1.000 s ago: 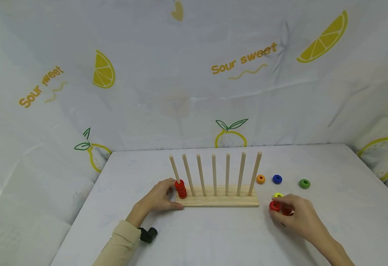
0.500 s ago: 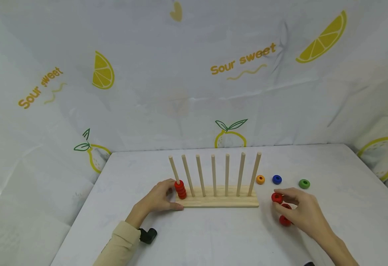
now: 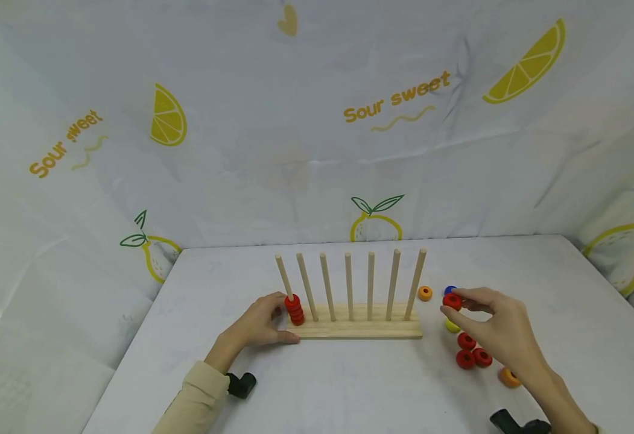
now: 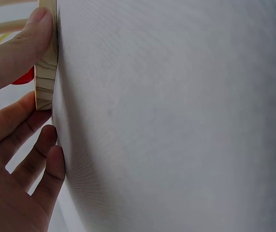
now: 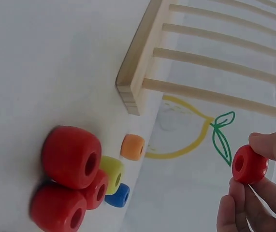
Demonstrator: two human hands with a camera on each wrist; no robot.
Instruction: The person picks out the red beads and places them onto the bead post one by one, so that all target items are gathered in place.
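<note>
"Start with the head camera: what's on the desk (image 3: 349,392)?"

"The wooden rack (image 3: 355,329) stands about midway between the left and right edges. The left hand (image 3: 259,319) grips its left end, and a stack of red beads (image 3: 295,310) sits on the leftmost peg (image 3: 285,277)."

"And the right hand (image 3: 504,325)?"

"Over toward the right edge, pinching a red bead (image 3: 452,301). The blue bead (image 3: 449,290) is partly hidden behind it, toward the far edge, the orange bead (image 3: 424,293) just left. Closer to the near edge are the yellow bead (image 3: 452,326) and three loose red beads (image 3: 465,360)."

"Left wrist?"

"Thumb along the rack's front, two fingertips at its end."

"Right wrist?"

"The pinched bead, clear of the desk, sits between thumb and fingers, its hole showing."
</note>
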